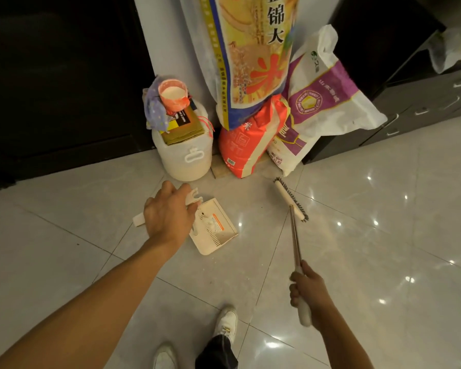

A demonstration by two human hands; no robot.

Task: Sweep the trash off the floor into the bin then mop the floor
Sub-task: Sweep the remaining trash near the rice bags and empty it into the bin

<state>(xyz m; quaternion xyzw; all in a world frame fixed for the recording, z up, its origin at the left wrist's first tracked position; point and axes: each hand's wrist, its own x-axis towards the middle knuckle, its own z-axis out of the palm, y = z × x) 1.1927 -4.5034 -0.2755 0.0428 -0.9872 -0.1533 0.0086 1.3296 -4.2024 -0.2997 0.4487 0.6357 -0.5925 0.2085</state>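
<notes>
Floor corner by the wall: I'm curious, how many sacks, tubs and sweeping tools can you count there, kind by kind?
Sacks: 3, the tall yellow and blue sack, the red sack, the white and purple sack
Tubs: 1, the white tub
Dustpans: 1, the dustpan
Brooms: 1, the broom
Total: 6

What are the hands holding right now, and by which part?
Right hand grips the broom by the white grip at its handle's end. Left hand grips the dustpan by its handle, the grasp itself mostly hidden.
</notes>
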